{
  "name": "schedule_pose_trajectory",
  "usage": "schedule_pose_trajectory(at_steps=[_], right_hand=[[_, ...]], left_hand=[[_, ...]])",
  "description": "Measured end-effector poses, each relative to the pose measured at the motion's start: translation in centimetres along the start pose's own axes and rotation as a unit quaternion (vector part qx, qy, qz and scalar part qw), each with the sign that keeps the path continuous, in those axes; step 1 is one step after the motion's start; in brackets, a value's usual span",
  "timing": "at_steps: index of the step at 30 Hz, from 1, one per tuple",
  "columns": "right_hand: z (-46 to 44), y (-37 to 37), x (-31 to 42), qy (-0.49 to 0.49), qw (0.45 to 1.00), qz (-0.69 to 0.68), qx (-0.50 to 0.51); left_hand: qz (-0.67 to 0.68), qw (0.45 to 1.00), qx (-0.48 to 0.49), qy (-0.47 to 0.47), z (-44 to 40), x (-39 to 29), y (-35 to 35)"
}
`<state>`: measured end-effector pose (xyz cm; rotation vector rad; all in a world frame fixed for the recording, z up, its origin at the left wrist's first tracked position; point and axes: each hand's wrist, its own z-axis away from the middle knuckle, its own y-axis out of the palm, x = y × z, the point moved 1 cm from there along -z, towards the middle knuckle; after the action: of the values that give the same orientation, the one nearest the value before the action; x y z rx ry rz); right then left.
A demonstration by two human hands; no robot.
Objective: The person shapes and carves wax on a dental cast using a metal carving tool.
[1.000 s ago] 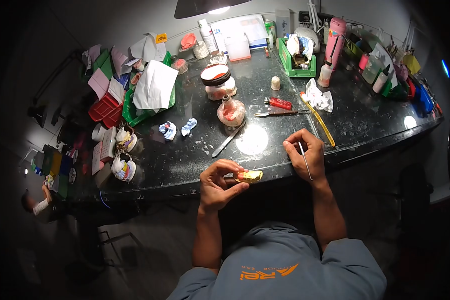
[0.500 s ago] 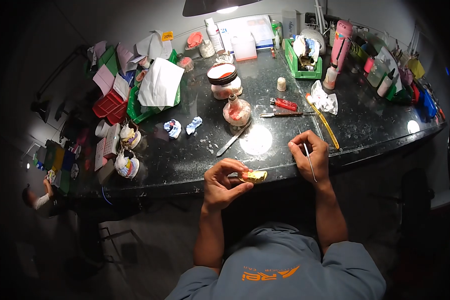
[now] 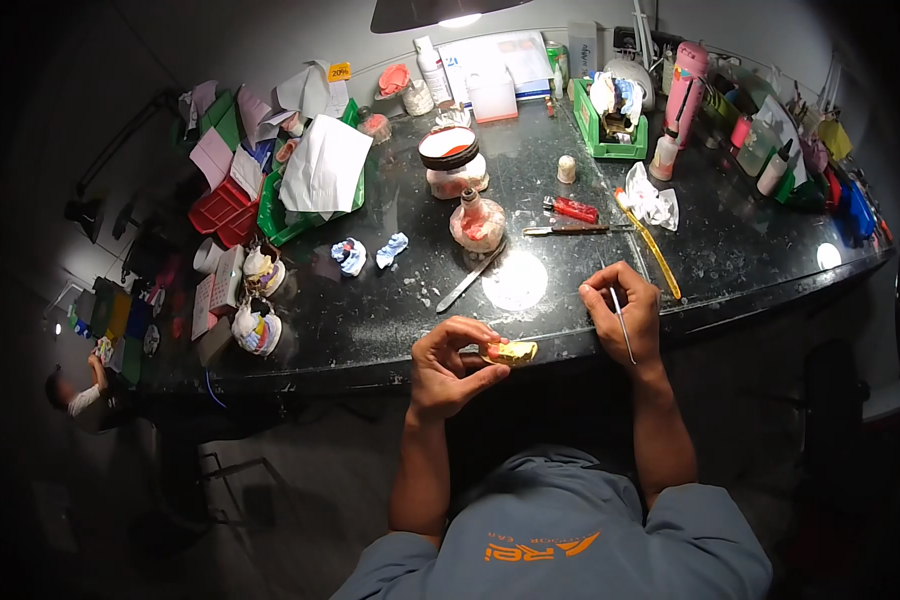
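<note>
Between the thumb and fingers of my left hand [image 3: 448, 368] is a small yellow dental model [image 3: 515, 351] with some pink on it, held just above the table's front edge. My right hand [image 3: 625, 315] grips a slim metal dental instrument [image 3: 622, 325] like a pen, its lower end pointing down past the palm. The two hands are apart, and the instrument does not touch the model. On the table beyond them lies a metal spatula [image 3: 468, 282], beside a round spirit lamp [image 3: 477, 224] smeared with pink and white.
A dark-rimmed jar [image 3: 449, 149], a red lighter [image 3: 574, 209], a brown-handled knife [image 3: 570, 231], a yellow stick-like tool [image 3: 652, 250] and crumpled tissue [image 3: 653, 197] lie farther back. Plaster models [image 3: 257, 328] stand left. Green bins [image 3: 610, 140] line the back. Another person [image 3: 82, 395] sits far left.
The whole view has shifted very slightly. Both hands keep nearly the same pose and hold the same things.
</note>
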<state>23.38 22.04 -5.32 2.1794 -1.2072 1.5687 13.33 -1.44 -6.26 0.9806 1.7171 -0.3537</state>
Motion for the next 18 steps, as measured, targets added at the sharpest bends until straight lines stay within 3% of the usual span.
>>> schedule_pose_trajectory(at_steps=[18], right_hand=[[-0.04,0.05,-0.07,-0.003,1.000,-0.006,-0.005]], left_hand=[[-0.013,1.000,0.001,-0.008,0.05,0.16,0.06]])
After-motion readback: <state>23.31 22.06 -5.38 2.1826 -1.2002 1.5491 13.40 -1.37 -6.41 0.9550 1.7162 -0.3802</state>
